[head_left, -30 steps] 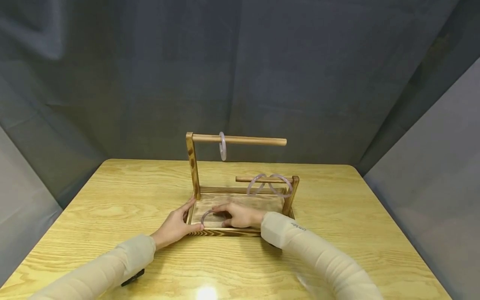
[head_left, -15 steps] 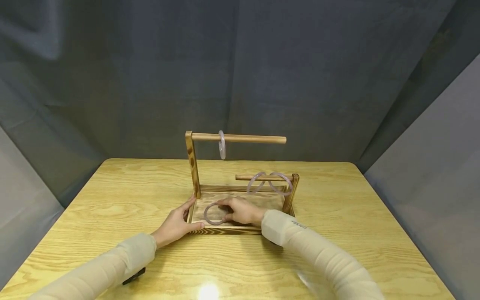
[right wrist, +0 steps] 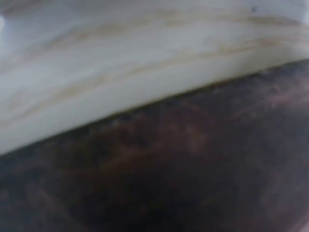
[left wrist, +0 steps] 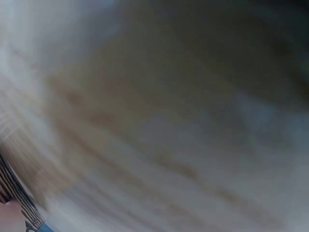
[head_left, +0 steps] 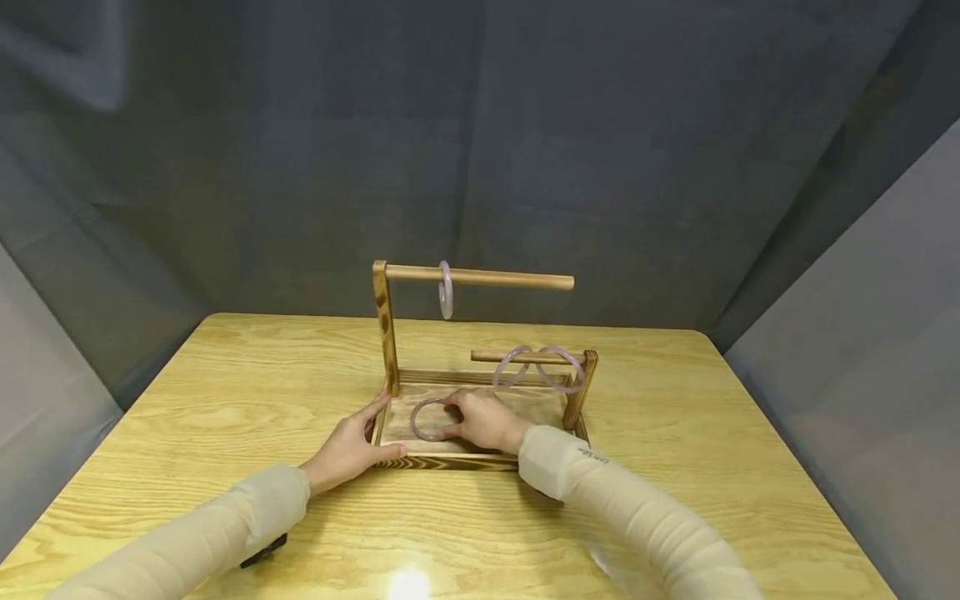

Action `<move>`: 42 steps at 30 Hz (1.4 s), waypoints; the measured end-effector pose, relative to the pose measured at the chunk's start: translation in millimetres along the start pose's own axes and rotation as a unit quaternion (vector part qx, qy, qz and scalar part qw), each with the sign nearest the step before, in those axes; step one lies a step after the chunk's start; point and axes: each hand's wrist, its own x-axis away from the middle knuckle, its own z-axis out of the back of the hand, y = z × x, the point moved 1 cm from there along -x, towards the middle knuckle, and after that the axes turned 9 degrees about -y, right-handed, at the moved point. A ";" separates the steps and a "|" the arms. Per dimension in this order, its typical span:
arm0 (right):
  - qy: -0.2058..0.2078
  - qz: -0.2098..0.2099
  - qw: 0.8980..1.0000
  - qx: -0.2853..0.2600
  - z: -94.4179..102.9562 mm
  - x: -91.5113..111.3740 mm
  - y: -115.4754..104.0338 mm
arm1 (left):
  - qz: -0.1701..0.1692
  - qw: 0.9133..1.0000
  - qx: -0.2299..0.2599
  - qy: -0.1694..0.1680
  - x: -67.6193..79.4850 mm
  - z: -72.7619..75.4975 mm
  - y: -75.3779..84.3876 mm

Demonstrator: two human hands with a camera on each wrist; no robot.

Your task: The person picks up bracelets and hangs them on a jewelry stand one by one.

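In the head view a wooden bangle stand [head_left: 480, 462] has a shallow tray base, a tall post with a long upper bar, and a short post with a lower bar. My right hand [head_left: 486, 419] reaches over the tray and pinches a pale lilac bangle [head_left: 414, 419] at its right side, between thumb and fingers. At the tray's left end, my left hand [head_left: 347, 450] grips the stand, its thumb over the front rim and a finger near the tall post's foot. Both wrist views are mostly blurred sleeve and dark surface; the held bangle shows in neither.
One lilac bangle [head_left: 447, 292] hangs on the upper bar. Two more hang on the lower bar, a left bangle [head_left: 501, 383] and a right bangle [head_left: 576, 386]. The stand rests on a light wooden table [head_left: 247, 392], with a dark curtain [head_left: 337, 167] behind.
The bangle in my right hand has shifted slightly right and up in the view, and more of its ring shows. My left hand keeps its place at the stand.
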 end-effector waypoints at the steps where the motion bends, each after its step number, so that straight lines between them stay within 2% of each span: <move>1: 0.003 -0.001 1.000 0.001 -0.4 0.0 -0.1 | -0.001 1.000 -0.001 -0.001 0.2 0.1 -0.1; 9: 0.007 0.002 1.000 -0.012 -1.8 -2.9 1.2 | 0.004 1.000 0.000 0.002 1.5 1.2 -0.1; 12: -0.005 -0.002 0.999 -0.041 -2.2 -4.1 4.0 | 0.004 1.000 -0.007 0.002 1.3 0.4 -1.0; 15: -0.023 0.014 0.996 -0.080 -1.8 -7.2 8.2 | 0.003 1.000 -0.013 0.003 0.7 0.0 -2.6; 19: -0.055 0.048 0.988 -0.136 -2.8 -13.3 13.2 | 0.005 1.000 -0.013 0.009 1.5 0.2 -3.7; 23: -0.075 0.056 0.982 -0.165 -6.0 -19.0 16.8 | 0.002 1.000 -0.011 0.007 1.4 0.5 -2.7; 37: -0.096 0.071 0.982 -0.147 -9.7 -27.4 11.5 | 0.005 1.000 0.006 0.007 -1.1 0.1 -1.8; 42: -0.101 0.072 0.981 -0.147 -10.3 -28.0 10.5 | 0.006 1.000 -0.003 0.008 -0.8 0.5 -2.5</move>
